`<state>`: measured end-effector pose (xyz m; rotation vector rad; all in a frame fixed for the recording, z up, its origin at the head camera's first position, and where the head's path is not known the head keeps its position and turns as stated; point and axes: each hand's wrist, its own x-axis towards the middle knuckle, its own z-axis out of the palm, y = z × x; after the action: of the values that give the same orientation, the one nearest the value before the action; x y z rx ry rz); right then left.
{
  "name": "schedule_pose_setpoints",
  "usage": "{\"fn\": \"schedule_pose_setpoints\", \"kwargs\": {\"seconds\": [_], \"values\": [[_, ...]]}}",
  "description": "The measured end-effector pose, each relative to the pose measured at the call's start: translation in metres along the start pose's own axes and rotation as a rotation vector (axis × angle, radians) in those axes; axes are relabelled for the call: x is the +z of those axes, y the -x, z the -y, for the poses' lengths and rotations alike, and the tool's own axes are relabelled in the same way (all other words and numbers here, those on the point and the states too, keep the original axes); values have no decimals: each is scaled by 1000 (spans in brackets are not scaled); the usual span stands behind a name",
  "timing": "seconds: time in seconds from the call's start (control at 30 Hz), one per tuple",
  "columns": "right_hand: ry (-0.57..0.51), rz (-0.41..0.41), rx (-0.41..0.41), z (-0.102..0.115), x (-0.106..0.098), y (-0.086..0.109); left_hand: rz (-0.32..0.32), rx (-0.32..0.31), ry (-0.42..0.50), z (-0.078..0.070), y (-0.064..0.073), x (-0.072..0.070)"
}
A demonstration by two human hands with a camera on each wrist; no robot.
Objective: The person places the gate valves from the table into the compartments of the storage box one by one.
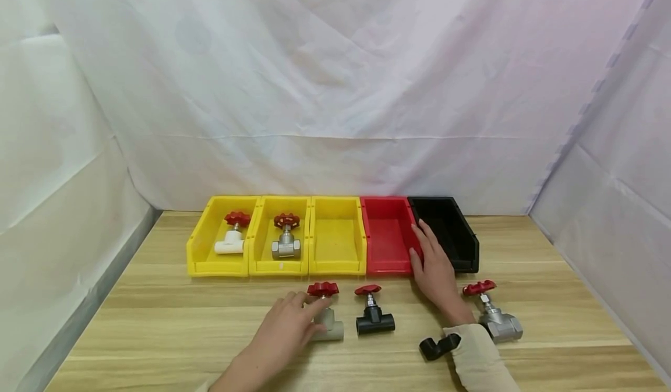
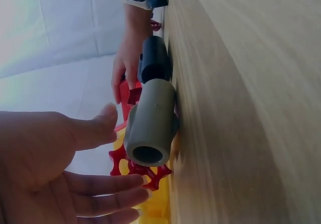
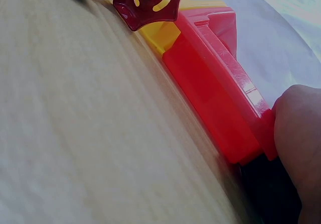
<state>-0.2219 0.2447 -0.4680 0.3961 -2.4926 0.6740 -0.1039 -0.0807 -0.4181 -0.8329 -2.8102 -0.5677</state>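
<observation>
My left hand (image 1: 285, 325) is at a grey plastic valve (image 1: 330, 329) with a red handwheel, lying on the table. In the left wrist view, its thumb and fingers are spread around the near side of the valve, with a gap between. My right hand (image 1: 437, 272) rests at the wall between the red bin (image 1: 389, 267) and the black bin (image 1: 469, 259), fingers extended over the rim. The right wrist view has part of that hand against the red bin's corner. Between the hands lies a black valve (image 1: 375, 324) with a red handwheel.
Beneath the right sleeve's edge lies a black elbow fitting (image 1: 439, 346). A metal valve (image 1: 501, 325) lies farther right. Three yellow bins continue the row leftward: a white valve (image 1: 230, 242) is in the first, a metal valve (image 1: 286, 245) in the second. White cloth (image 1: 335, 89) encloses the table.
</observation>
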Motion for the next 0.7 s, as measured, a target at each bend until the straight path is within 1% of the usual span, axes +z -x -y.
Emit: {"fn": "schedule_pose_setpoints", "kwargs": {"seconds": [0.1,0.17,0.3,0.4,0.47,0.6,0.7], "values": [[2,7,11,0,0,1,28,-8,12,-2,1,1],[4,8,15,0,0,1,44,-7,-2,-4,0,3],[7,6,16,0,-1,1,61,10,-24,-6,-2,4],[5,1,15,1,-2,1,73,30,-14,-8,-4,4],[7,0,11,1,-2,1,70,53,-9,-9,-5,4],[5,-1,2,1,0,0,43,99,-30,-9,-6,7],[1,-7,-4,0,0,0,41,103,-41,-10,-7,8]]}}
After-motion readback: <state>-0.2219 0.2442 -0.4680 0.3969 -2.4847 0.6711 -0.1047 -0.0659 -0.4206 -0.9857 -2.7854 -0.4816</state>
